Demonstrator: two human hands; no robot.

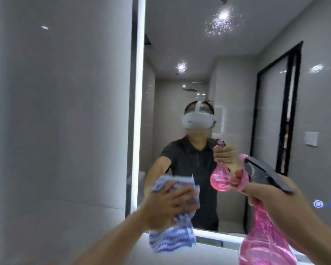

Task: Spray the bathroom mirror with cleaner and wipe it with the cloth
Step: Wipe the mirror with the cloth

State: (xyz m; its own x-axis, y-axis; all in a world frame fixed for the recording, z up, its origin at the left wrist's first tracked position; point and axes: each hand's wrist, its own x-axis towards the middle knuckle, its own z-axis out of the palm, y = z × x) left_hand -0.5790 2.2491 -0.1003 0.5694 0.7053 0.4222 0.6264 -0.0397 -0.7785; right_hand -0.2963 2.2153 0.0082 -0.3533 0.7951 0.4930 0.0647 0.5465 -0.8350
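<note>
Room: grey-tiled bathroom, large wall mirror [237, 92] with a glowing white light strip [140, 92] down its edge.
Droplets: spray beads sit high on the glass, so wiping looks unfinished.
Left hand [164, 205]: clenched around the blue-and-white striped cloth [172, 240], pressed flat at the mirror's lower left, placed to wipe.
Right hand [279, 199]: gripping the translucent pink spray bottle [264, 243], nozzle aimed at the glass, ready for another squirt.
</note>
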